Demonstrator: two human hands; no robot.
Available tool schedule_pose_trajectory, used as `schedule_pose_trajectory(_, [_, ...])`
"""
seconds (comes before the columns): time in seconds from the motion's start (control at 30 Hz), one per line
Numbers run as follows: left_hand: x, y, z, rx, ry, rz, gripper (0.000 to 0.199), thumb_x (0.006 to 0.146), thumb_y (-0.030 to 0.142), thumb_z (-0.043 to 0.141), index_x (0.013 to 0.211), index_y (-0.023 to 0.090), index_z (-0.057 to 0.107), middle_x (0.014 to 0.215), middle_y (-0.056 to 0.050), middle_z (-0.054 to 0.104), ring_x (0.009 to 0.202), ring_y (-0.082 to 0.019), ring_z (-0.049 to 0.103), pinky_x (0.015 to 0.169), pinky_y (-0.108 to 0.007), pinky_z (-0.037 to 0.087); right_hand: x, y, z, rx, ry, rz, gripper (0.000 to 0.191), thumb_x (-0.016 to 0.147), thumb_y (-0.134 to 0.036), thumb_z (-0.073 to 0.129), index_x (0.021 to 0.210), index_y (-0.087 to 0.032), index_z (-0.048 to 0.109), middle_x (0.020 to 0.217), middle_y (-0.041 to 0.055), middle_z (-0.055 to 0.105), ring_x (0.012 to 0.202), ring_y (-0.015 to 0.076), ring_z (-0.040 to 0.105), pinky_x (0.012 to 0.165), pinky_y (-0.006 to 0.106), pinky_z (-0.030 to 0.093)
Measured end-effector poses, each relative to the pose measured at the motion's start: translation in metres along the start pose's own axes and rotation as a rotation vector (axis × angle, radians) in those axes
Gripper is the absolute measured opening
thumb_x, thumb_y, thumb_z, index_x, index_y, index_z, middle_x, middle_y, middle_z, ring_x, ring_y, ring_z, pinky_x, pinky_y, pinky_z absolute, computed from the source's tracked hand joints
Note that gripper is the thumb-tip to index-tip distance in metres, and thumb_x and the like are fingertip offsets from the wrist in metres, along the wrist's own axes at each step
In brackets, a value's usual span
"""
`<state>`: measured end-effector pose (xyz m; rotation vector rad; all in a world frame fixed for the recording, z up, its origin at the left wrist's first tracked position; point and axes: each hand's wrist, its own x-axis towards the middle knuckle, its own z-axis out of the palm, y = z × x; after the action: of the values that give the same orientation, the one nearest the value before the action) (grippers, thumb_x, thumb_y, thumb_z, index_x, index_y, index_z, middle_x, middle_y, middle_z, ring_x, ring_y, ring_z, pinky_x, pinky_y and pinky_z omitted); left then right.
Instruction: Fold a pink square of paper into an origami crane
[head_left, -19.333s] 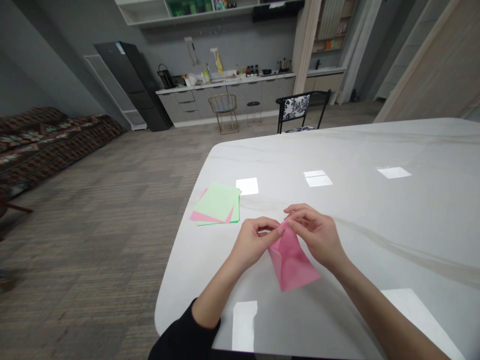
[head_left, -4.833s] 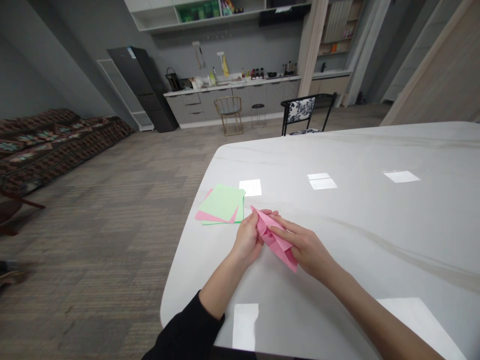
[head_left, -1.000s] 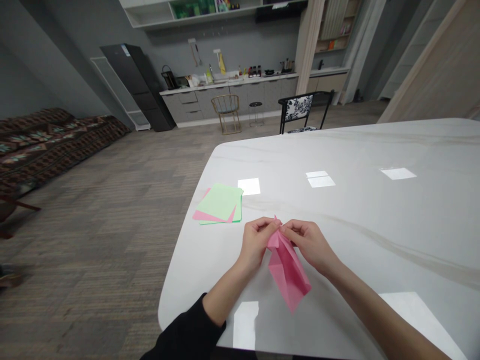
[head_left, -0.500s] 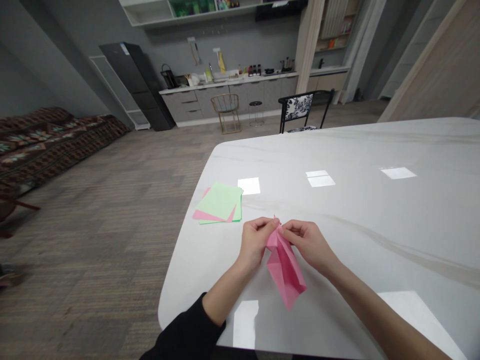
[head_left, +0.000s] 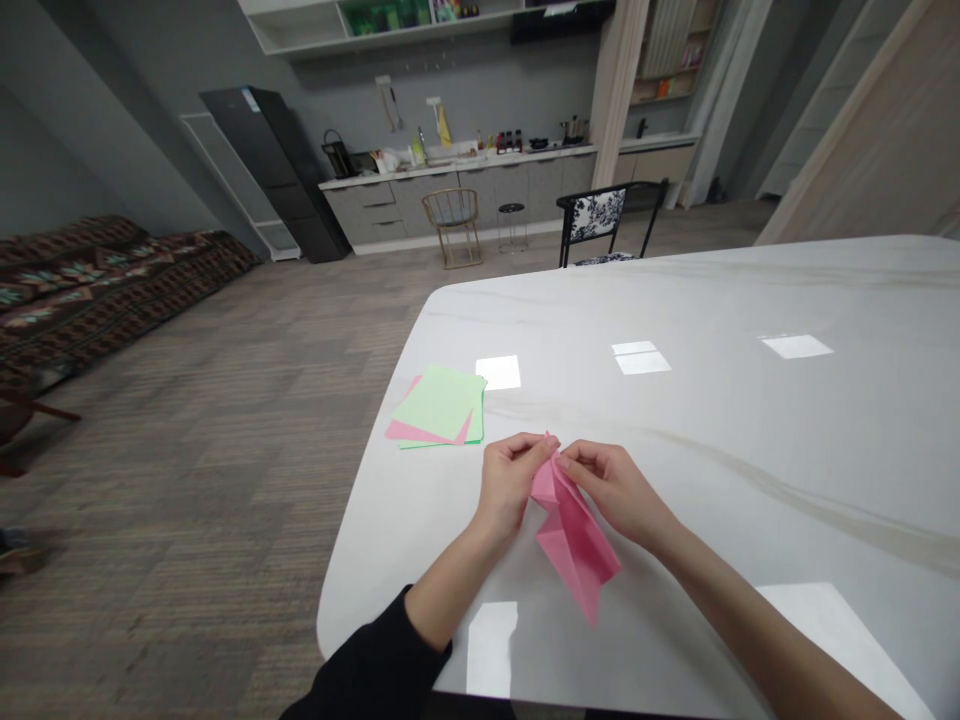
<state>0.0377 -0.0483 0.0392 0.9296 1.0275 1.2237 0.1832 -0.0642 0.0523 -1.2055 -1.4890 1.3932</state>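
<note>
A folded sheet of pink origami paper (head_left: pixel 571 540) hangs from between my hands, its pointed end lying on the tabletop toward me. My left hand (head_left: pixel 510 478) pinches its upper left fold. My right hand (head_left: pixel 613 490) grips the upper right side, with the fingertips on the creases. Both hands sit close together above the paper. To their left lies a small stack of green and pink paper squares (head_left: pixel 436 408), out of reach of my fingers and untouched.
The white marble table (head_left: pixel 675 310) has a rounded corner, with its edge to the left of my arms and carpet beyond. Light reflections mark the surface. Farther off stand a black-and-floral chair (head_left: pixel 600 222), a sofa and kitchen counters.
The pink paper's lower tip has swung slightly, and my hands have shifted a little on the folds. The paper stack has not moved.
</note>
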Motion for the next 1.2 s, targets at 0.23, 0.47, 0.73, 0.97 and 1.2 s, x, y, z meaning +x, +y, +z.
schedule_pose_trajectory(0.23, [-0.0003,-0.0002,-0.0004,0.012,0.008,-0.005,0.016,0.072,0.031,0.073,0.070,0.015,0.074,0.074,-0.004,0.067,0.070,-0.014,0.056,0.066,-0.026,0.042,-0.0021,-0.0048,0.0027,-0.005,0.016,0.008,0.029,0.089,-0.039,0.054,0.071,-0.017,0.059,0.067,-0.0013,0.056,0.061,0.0121,0.047,0.056,0.025,0.036])
schedule_pose_trajectory(0.47, [-0.0011,0.0025,0.0004,-0.035,0.036,-0.022,0.012,0.070,0.025,0.072,0.067,0.014,0.072,0.073,-0.005,0.066,0.069,-0.014,0.056,0.064,-0.026,0.042,-0.0031,-0.0061,0.0032,-0.026,0.007,-0.012,0.029,0.090,-0.038,0.052,0.072,-0.017,0.059,0.068,-0.0008,0.057,0.063,0.0128,0.049,0.058,0.026,0.038])
schedule_pose_trajectory(0.73, [0.0010,-0.0007,-0.0026,-0.015,0.048,-0.029,0.016,0.072,0.030,0.070,0.070,0.014,0.071,0.070,-0.003,0.064,0.062,-0.012,0.053,0.058,-0.025,0.040,-0.0032,-0.0030,0.0044,-0.041,0.022,0.015,0.025,0.088,-0.035,0.052,0.071,-0.018,0.059,0.068,-0.0005,0.058,0.062,0.0135,0.050,0.056,0.025,0.038])
schedule_pose_trajectory(0.97, [0.0020,0.0003,-0.0024,0.093,0.113,0.039,0.014,0.074,0.028,0.067,0.068,0.015,0.070,0.071,-0.003,0.065,0.062,-0.012,0.052,0.061,-0.025,0.041,-0.0032,-0.0039,0.0048,-0.038,0.047,0.067,0.022,0.084,-0.034,0.057,0.069,-0.018,0.058,0.067,0.0004,0.060,0.060,0.0147,0.054,0.054,0.026,0.038])
schedule_pose_trajectory(1.2, [0.0033,0.0023,-0.0046,0.078,-0.024,-0.004,0.024,0.075,0.037,0.070,0.068,0.014,0.067,0.062,0.000,0.059,0.057,-0.010,0.048,0.056,-0.023,0.037,0.0008,0.0013,0.0010,0.044,0.056,0.061,0.022,0.081,-0.034,0.061,0.067,-0.017,0.059,0.065,-0.0009,0.058,0.060,0.0126,0.050,0.055,0.025,0.037])
